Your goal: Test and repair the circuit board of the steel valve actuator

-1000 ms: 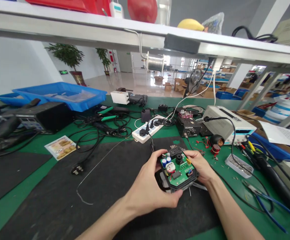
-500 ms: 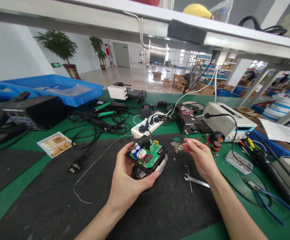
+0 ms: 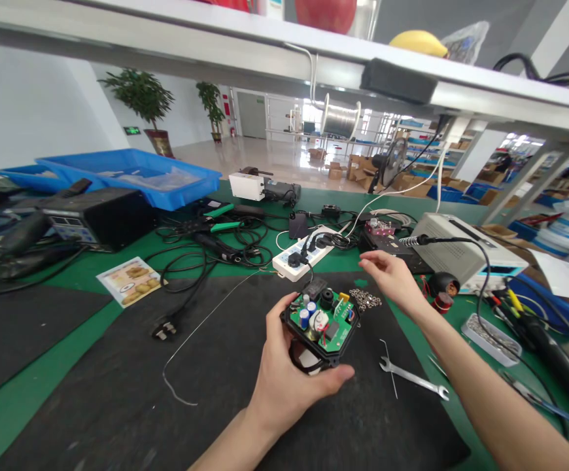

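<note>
My left hand [image 3: 289, 373] is wrapped round a black-rimmed device housing, and an uncovered green circuit board [image 3: 334, 335] faces up in it. Blue capacitors, a black round part and a white part with red wires stand on the board. To the right and a bit farther back, my right hand [image 3: 393, 278] hovers with loosely bent fingers pointing left, and nothing shows in them. It is in front of a black control box [image 3: 380, 242], close to a heap of small metal nuts [image 3: 364, 299]. An open-end wrench [image 3: 414, 378] and a thin bent rod [image 3: 389, 369] lie nearer to me.
A white power strip [image 3: 294, 260] with plugs sits behind the device. Loose cables and a plug [image 3: 165, 327] lie left, near a picture card [image 3: 130, 281]. At right are a small tray of metal parts [image 3: 491, 337], pliers [image 3: 520, 387] and a beige instrument [image 3: 465, 245]. A shelf [image 3: 265, 39] crosses overhead.
The view has swung left, so the bench appears farther right. My left hand has brought the device right, closer to the nuts. My right hand has moved forward and left past the nuts.
</note>
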`<action>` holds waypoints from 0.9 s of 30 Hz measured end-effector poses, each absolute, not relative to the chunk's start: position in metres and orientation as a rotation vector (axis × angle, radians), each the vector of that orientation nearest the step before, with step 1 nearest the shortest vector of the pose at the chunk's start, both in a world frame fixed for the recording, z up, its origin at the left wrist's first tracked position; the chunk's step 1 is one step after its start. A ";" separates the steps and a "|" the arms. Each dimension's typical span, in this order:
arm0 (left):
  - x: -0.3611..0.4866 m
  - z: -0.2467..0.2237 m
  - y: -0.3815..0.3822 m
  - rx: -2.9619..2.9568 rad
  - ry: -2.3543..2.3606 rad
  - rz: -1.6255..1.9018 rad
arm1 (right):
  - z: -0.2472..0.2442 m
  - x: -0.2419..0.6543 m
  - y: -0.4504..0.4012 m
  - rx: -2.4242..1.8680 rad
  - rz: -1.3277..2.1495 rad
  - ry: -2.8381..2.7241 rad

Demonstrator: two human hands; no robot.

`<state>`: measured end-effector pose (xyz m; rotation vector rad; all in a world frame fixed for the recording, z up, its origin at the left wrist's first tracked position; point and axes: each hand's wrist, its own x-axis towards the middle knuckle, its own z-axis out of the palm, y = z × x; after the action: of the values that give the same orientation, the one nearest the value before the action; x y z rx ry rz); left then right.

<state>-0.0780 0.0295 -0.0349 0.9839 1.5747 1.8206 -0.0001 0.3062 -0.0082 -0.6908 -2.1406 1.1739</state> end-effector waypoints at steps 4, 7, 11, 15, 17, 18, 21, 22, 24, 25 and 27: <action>-0.080 -0.050 0.034 0.967 1.566 1.988 | -0.004 -0.072 0.358 -0.688 0.948 -2.407; -0.082 -0.059 0.037 0.944 1.568 2.064 | -0.008 -0.115 0.384 -0.734 0.846 -2.572; -0.086 -0.066 0.038 0.978 1.608 2.102 | -0.013 -0.139 0.397 -0.757 0.810 -2.751; -0.089 -0.067 0.039 1.015 1.660 2.096 | -0.014 -0.140 0.404 -0.748 0.781 -2.897; -0.088 -0.067 0.039 1.014 1.672 2.092 | -0.016 -0.140 0.407 -0.734 0.728 -2.946; -0.087 -0.067 0.039 1.010 1.678 2.093 | -0.017 -0.141 0.408 -0.723 0.690 -2.963; -0.085 -0.068 0.040 0.988 1.693 2.088 | -0.022 -0.146 0.411 -0.680 0.567 -2.988; -0.084 -0.068 0.040 0.976 1.704 2.087 | -0.023 -0.147 0.411 -0.670 0.530 -2.991; -0.083 -0.069 0.040 0.953 1.739 2.081 | -0.024 -0.149 0.412 -0.657 0.473 -3.000; -0.083 -0.069 0.040 0.946 1.757 2.077 | -0.024 -0.149 0.413 -0.653 0.456 -3.005; -0.084 -0.069 0.040 0.940 1.785 2.069 | -0.021 -0.149 0.414 -0.645 0.448 -3.021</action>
<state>-0.0840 0.0396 -0.0686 0.9404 1.7853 2.0695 -0.1495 0.4137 -0.0211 -0.6454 -3.0206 0.4483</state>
